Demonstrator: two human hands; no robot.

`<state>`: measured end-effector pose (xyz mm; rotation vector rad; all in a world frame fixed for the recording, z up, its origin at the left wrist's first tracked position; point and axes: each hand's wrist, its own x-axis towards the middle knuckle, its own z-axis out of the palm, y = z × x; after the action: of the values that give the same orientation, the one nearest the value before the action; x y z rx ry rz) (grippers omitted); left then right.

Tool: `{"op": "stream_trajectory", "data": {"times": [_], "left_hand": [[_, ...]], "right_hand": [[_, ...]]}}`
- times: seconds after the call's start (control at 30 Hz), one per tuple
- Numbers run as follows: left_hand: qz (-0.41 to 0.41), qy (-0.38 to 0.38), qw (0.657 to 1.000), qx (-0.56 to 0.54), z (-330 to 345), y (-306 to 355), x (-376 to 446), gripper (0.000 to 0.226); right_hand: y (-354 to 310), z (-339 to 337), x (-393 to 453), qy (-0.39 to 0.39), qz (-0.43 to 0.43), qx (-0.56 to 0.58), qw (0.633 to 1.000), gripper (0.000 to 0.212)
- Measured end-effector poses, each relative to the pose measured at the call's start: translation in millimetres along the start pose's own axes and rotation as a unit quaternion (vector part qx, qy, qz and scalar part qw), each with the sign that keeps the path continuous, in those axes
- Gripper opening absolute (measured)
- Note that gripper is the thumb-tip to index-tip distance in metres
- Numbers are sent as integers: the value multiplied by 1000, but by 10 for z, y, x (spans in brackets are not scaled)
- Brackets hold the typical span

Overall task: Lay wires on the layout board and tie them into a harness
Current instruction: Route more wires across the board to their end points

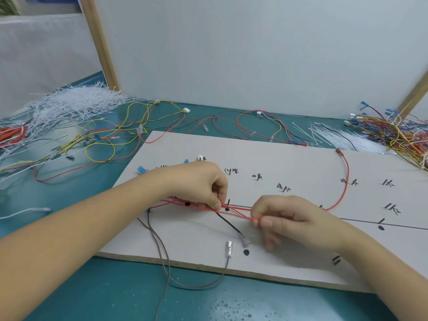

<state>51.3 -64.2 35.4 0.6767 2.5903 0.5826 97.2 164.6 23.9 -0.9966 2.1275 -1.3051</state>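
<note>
The job looks early. A few red wires lie bunched along the black guide line of the layout board, and one of them curls up and back to a terminal near the board's far edge. A black wire and a grey wire branch off toward the near edge, the grey one sagging over it. No tie shows on the bundle yet, so the tying is probably all still to do (most wires remain in a loose heap on the green surface behind the board).

The bundle's long axis runs left to right, roughly along the guide line.

The left hand pinches the red wires against the board; the right hand has its grip closed on them further right, thumb and forefinger together. Cable ties wait at far left.
</note>
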Motion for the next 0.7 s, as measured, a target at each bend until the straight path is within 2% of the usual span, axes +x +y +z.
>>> {"op": "stream_trajectory", "data": {"times": [0.1,0.23,0.43,0.6,0.7], "left_hand": [[-5,-6,1000,-15,19,-11,-19,14],[5,-1,1000,28,20,-8,9,12],[20,43,999,27,64,-57,-25,24],[33,37,998,24,85,-78,-132,13],[39,75,996,-1,-35,-123,-308,29]], "right_hand": [[18,40,-30,-9,2,-7,1000,15],[38,60,-28,66,2,-87,994,14],[11,198,10,54,-17,-199,978,20],[41,120,-58,77,-29,-166,983,16],[68,62,-56,83,-29,-148,985,16]]}}
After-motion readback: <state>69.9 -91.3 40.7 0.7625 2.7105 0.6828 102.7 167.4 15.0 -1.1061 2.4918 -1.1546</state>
